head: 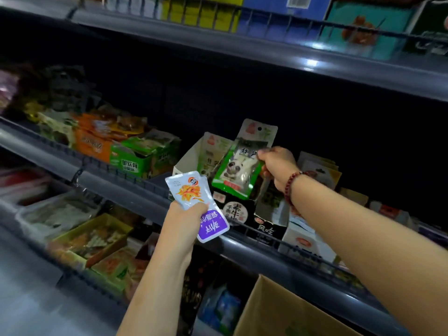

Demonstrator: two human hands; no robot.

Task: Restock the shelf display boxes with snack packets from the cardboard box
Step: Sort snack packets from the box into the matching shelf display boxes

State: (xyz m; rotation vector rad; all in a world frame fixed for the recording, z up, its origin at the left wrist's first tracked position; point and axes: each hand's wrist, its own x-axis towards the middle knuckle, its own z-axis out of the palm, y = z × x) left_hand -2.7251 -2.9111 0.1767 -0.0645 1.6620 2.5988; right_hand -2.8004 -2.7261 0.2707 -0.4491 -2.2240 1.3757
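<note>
The green panda-print packet [236,170] is pinched at its upper right edge by the right hand [278,167], fingers curled round it, just in front of the white display box [191,157] on the middle shelf [150,197]. To do this step well, the packet should probably be turned upright to match the printed backing card [260,132] behind it, then slid down into the box face-forward, so the row stays tidy and nothing is creased. The left hand [186,214] grips 2 white-and-purple sachets [196,202], fanned slightly, held below the shelf rail; these are best kept clear until the green packet is seated. The green packet is glossy and soft, with a clear window showing pale contents and a red band near its lower end. The cardboard box [286,311] sits low at the bottom, open.
</note>
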